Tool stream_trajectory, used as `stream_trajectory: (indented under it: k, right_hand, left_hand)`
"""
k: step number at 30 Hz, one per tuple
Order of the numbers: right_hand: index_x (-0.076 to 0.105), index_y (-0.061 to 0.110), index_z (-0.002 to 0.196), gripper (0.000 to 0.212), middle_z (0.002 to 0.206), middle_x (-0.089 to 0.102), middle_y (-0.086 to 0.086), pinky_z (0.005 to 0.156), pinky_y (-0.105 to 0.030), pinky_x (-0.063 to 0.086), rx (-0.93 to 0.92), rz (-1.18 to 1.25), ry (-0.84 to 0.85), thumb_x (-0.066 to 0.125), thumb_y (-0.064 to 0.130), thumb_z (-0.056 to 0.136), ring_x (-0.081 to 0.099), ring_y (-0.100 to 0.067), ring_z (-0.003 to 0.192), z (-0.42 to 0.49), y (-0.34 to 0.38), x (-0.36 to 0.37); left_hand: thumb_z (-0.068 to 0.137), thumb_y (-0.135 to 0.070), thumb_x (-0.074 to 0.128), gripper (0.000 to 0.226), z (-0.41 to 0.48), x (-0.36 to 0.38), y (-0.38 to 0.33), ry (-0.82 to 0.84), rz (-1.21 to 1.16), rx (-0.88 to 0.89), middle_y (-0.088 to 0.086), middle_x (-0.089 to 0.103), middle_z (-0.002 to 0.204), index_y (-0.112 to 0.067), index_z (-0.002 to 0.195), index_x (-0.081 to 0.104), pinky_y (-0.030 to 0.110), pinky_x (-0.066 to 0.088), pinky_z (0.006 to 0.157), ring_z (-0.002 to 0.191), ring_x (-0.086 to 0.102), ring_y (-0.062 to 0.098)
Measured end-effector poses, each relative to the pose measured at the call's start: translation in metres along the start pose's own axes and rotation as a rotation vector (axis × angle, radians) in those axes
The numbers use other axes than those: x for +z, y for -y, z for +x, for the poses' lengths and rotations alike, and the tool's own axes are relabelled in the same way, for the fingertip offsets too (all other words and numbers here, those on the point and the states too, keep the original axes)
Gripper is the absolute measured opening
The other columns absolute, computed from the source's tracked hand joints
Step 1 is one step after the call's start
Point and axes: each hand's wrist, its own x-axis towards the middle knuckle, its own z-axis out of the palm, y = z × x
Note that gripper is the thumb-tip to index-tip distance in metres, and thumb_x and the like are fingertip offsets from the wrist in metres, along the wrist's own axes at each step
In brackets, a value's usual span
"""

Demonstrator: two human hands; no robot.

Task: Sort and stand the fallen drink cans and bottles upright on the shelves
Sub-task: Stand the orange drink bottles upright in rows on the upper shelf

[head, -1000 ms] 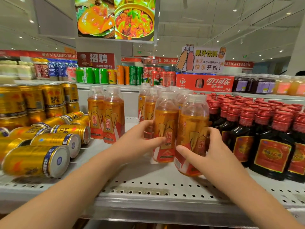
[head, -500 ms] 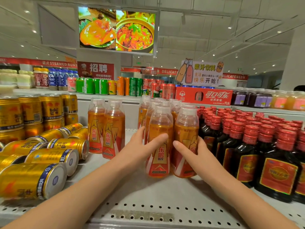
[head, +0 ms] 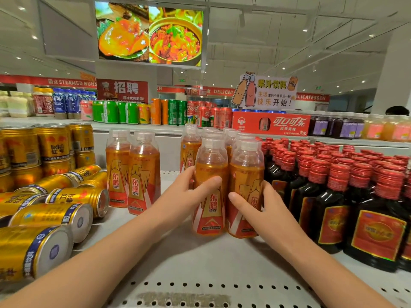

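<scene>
Left hand (head: 184,193) grips one orange energy-drink bottle (head: 211,165), right hand (head: 273,211) the neighbouring bottle (head: 244,172), both upright on the shelf (head: 200,261). Best slide them toward twelve o'clock, bases flat. Fallen Red Bull cans (head: 66,215) lie at nine o'clock.

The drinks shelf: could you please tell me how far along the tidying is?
Done: the red-capped dark bottles stand upright. In hand: the left hand grips the left front orange bottle, the right hand the right front orange bottle, both upright. Left: several gold cans lie on their sides.
</scene>
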Motion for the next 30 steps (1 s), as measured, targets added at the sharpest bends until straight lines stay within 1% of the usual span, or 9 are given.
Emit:
stream_trajectory:
  k: [2,5,7,13,17,21,26,28,30]
  right_hand:
    - [0.048,0.054,0.121,0.067,0.117,0.062,0.025,0.081,-0.019,0.052,0.012,0.005,-0.013,0.06,0.088,0.065,0.063,0.005,0.103,-0.004,0.001,-0.002]
    - [0.047,0.06,0.105,0.048,0.099,0.058,0.047,0.055,-0.003,0.044,0.005,0.011,-0.046,0.064,0.084,0.067,0.055,0.026,0.091,-0.009,0.005,-0.004]
    - [0.045,0.06,0.101,0.047,0.096,0.057,0.049,0.048,-0.001,0.041,0.013,0.003,-0.07,0.062,0.085,0.065,0.052,0.03,0.088,-0.01,0.006,-0.004]
    - [0.045,0.052,0.115,0.06,0.111,0.061,0.025,0.064,-0.011,0.044,0.013,-0.019,-0.081,0.059,0.087,0.068,0.061,0.007,0.095,-0.008,0.004,-0.001]
    - [0.043,0.051,0.12,0.055,0.112,0.061,0.024,0.064,-0.013,0.045,0.043,-0.018,-0.043,0.055,0.08,0.075,0.062,0.005,0.094,-0.008,0.002,-0.001]
    - [0.039,0.052,0.119,0.05,0.106,0.058,0.03,0.062,-0.011,0.043,0.053,-0.03,-0.035,0.057,0.075,0.078,0.06,0.008,0.09,-0.008,0.003,-0.002]
    - [0.041,0.051,0.119,0.07,0.102,0.058,0.032,0.067,-0.015,0.047,0.039,-0.028,-0.064,0.055,0.088,0.061,0.06,0.007,0.091,-0.01,0.006,-0.004]
    - [0.041,0.048,0.12,0.071,0.101,0.057,0.032,0.066,-0.015,0.046,0.04,-0.043,-0.053,0.056,0.086,0.061,0.059,0.008,0.09,-0.012,0.01,-0.004]
    - [0.044,0.042,0.127,0.077,0.109,0.058,0.029,0.07,-0.018,0.049,0.054,-0.062,-0.046,0.058,0.083,0.064,0.06,0.003,0.099,-0.014,0.014,-0.008]
  left_hand:
    - [0.073,-0.08,0.069,0.069,-0.005,-0.004,0.0,-0.062,0.102,0.002,-0.028,0.065,0.12,-0.051,0.132,0.051,0.015,0.058,0.077,0.107,0.063,-0.009]
    - [0.069,-0.077,0.073,0.075,-0.011,-0.009,0.005,-0.116,0.228,-0.032,-0.024,0.062,0.118,-0.047,0.132,0.046,0.025,0.06,0.083,0.105,0.066,0.0]
    - [0.072,-0.07,0.075,0.068,-0.012,-0.01,0.009,-0.132,0.213,-0.038,-0.021,0.065,0.116,-0.043,0.128,0.049,0.03,0.062,0.087,0.104,0.068,0.002]
    - [0.086,-0.061,0.069,0.059,-0.007,-0.005,0.016,-0.076,0.16,-0.012,-0.022,0.063,0.127,-0.043,0.138,0.049,0.033,0.058,0.097,0.115,0.064,0.0]
    - [0.087,-0.066,0.064,0.061,-0.007,-0.006,0.016,-0.069,0.211,0.004,-0.027,0.061,0.127,-0.046,0.142,0.046,0.016,0.057,0.083,0.115,0.061,-0.005]
    - [0.087,-0.067,0.063,0.057,-0.008,-0.005,0.014,-0.12,0.25,0.008,-0.029,0.059,0.117,-0.049,0.137,0.044,0.006,0.052,0.064,0.097,0.061,-0.016]
    - [0.084,-0.067,0.066,0.057,-0.009,0.0,0.014,-0.186,0.284,0.029,-0.023,0.061,0.108,-0.044,0.132,0.043,0.004,0.049,0.06,0.091,0.059,-0.02]
    - [0.084,-0.069,0.064,0.063,-0.01,0.001,0.012,-0.183,0.293,0.019,-0.023,0.06,0.109,-0.041,0.137,0.043,0.004,0.049,0.06,0.09,0.061,-0.017]
    - [0.086,-0.069,0.061,0.066,-0.014,0.001,0.008,-0.166,0.309,0.003,-0.025,0.058,0.111,-0.039,0.142,0.042,0.005,0.049,0.061,0.091,0.062,-0.012]
